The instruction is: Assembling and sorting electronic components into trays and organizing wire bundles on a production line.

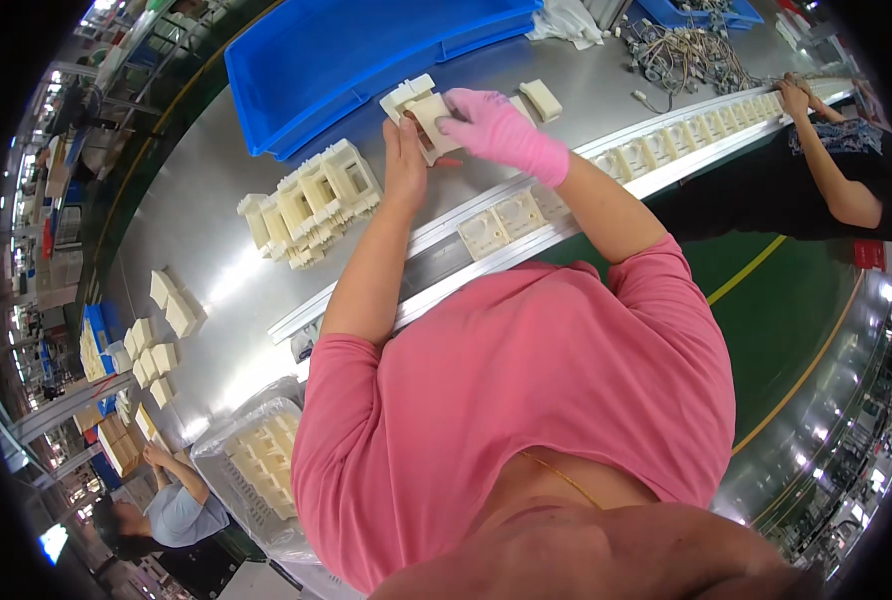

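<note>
Over the metal table, my right hand [501, 130], in a pink glove, grips a cream plastic housing [429, 122] by its right side. My bare left hand [404, 165] presses against the left side of the same housing, fingers straight and close together; its thumb is mostly hidden. Just beyond the fingertips is another cream piece [406, 92], partly covered by the held one. Something small and red [449, 162] shows below the housing. To the left of my left forearm stands a stack of open cream frames [316, 195].
A blue bin [336, 70] lies across the far side. An aluminium track [566, 225] holding square cream boxes [516, 213] crosses before me. Loose wires [681, 55] lie far right. Co-workers' hands are at the right [794, 97] and lower left [156, 455].
</note>
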Tool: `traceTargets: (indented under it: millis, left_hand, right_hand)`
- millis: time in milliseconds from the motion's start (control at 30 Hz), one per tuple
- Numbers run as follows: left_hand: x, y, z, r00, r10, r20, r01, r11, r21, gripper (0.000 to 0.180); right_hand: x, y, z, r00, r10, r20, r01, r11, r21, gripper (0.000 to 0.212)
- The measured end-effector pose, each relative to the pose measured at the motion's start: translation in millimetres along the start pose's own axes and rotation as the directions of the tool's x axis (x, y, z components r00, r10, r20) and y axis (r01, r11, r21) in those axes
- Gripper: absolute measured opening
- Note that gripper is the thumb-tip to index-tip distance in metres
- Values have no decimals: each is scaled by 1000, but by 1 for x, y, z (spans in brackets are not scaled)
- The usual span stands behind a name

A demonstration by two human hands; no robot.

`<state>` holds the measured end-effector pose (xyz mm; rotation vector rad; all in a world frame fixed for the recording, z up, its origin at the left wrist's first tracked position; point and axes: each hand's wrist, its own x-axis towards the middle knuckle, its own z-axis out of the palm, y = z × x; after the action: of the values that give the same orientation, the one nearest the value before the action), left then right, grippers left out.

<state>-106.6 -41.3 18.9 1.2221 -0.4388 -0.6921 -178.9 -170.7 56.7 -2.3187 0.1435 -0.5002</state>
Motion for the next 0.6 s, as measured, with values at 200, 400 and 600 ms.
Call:
traceTargets:
  millis: [200,400,600]
  left_hand:
    - [3,-6,1,995,98,17,-98,995,3,42]
    - [2,-8,-3,991,119,52,-118,993,-26,44]
    - [5,-18,-11,995,13,100,-10,1000,-29,41]
  right_hand:
    - [-17,-13,16,990,-34,-135,40,998,43,44]
    - [-18,-16,13,985,-99,-141,101,995,8,45]
    - [-22,-32,-2,996,-80,24,75,984,164,44]
